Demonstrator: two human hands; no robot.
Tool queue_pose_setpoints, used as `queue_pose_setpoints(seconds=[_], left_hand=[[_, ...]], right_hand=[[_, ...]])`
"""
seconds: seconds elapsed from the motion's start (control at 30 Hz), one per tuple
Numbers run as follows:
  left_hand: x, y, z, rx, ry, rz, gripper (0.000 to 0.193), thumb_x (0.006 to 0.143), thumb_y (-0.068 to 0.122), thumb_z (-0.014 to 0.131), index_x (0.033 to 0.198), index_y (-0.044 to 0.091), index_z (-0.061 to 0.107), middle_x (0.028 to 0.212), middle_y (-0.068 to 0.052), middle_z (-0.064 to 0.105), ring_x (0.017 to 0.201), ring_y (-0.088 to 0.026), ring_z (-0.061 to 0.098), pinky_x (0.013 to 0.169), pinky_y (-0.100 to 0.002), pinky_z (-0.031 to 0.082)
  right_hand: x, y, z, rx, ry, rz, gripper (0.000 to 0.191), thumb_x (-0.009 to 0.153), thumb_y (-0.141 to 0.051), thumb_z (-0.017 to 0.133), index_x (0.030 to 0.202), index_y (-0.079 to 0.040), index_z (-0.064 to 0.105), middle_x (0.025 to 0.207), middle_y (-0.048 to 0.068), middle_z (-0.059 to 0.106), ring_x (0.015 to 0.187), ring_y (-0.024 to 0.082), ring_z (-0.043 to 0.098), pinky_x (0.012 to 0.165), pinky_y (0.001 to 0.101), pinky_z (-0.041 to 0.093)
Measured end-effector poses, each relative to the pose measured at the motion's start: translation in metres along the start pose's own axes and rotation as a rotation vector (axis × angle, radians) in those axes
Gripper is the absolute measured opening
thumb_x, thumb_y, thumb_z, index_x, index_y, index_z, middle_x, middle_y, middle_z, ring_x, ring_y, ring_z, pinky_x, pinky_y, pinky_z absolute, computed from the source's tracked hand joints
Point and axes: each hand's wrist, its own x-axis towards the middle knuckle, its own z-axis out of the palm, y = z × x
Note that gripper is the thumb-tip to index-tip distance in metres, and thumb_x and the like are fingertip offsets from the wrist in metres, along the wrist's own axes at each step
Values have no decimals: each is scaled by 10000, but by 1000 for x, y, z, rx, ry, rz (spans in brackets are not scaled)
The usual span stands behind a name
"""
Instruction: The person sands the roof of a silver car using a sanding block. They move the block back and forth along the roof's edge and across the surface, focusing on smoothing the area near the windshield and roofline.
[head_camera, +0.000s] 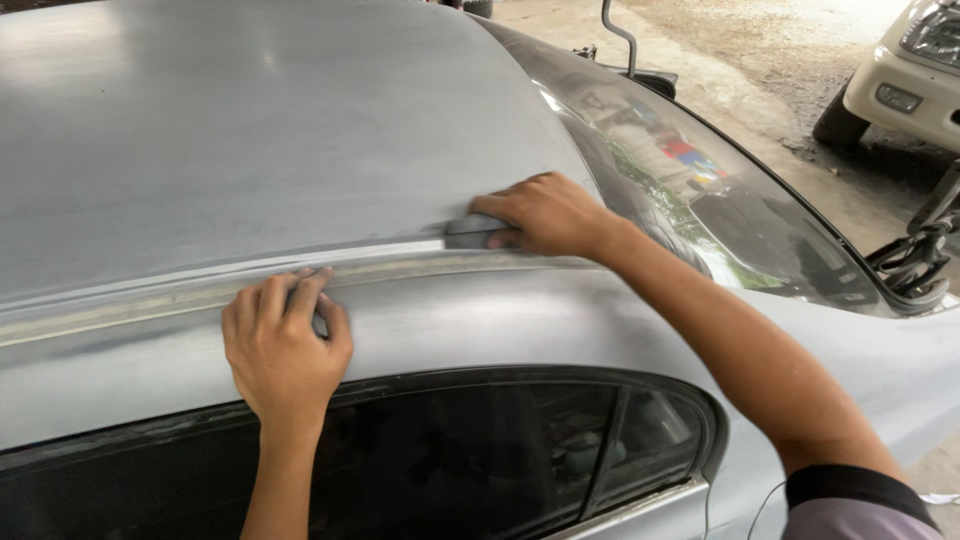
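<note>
A dull grey car roof (250, 130) fills the view, with a pale sanded groove (150, 305) running along its side edge above the door window (480, 450). My right hand (545, 215) presses a small dark grey sanding block (470, 231) onto the groove near the rear of the roof. My left hand (285, 345) rests with bent fingers on the panel just below the groove, above the window; a small dark piece shows between its fingers, too hidden to name.
The rear windscreen (700, 200) slopes away to the right, reflecting coloured shapes. A white vehicle's front corner (910, 80) stands at the top right on a concrete floor (760, 110). Dark cables (920, 250) hang at the right edge.
</note>
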Motion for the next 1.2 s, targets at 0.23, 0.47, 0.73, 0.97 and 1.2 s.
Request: queue_pose_setpoints(seconds=[0.23, 0.47, 0.73, 0.97, 1.2], left_hand=[[-2, -1, -1, -21, 0, -1, 228, 908, 90, 698, 1094, 148, 817, 1063, 23, 720, 1018, -197, 642, 958, -376, 501], [-1, 0, -2, -29, -10, -11, 223, 910, 91, 701, 1095, 150, 811, 1070, 23, 716, 1014, -200, 635, 958, -383, 500], [2, 4, -2, -22, -2, -5, 217, 892, 97, 700, 1076, 129, 811, 1056, 16, 707, 1026, -204, 639, 964, -396, 505], [1, 6, -1, -41, 19, 2, 216, 891, 95, 701, 1076, 121, 810, 1053, 2, 707, 1022, -211, 643, 950, -401, 505], [4, 6, -2, -26, 6, 8, 226, 893, 88, 694, 1080, 130, 814, 1049, 8, 711, 990, -204, 635, 946, -391, 510]], right_hand=[[-3, -10, -1, -142, 117, -98, 304, 906, -370, 718, 1089, -146, 624, 824, 37, 727, 776, 262, 722, 712, 445, 551], [7, -30, -5, -162, 215, -156, 313, 881, -335, 720, 1119, -145, 651, 806, 12, 731, 752, 233, 726, 707, 422, 559], [13, -32, 0, -195, 72, 10, 284, 933, -373, 681, 1147, -190, 643, 798, -4, 722, 757, 208, 717, 743, 397, 561], [11, -33, 6, -240, 183, -90, 223, 925, -300, 681, 1100, -167, 644, 873, -8, 723, 836, 217, 720, 799, 413, 561], [18, -41, 7, -252, 181, -110, 161, 970, -224, 669, 1124, -181, 652, 892, -21, 722, 859, 214, 727, 834, 410, 565]])
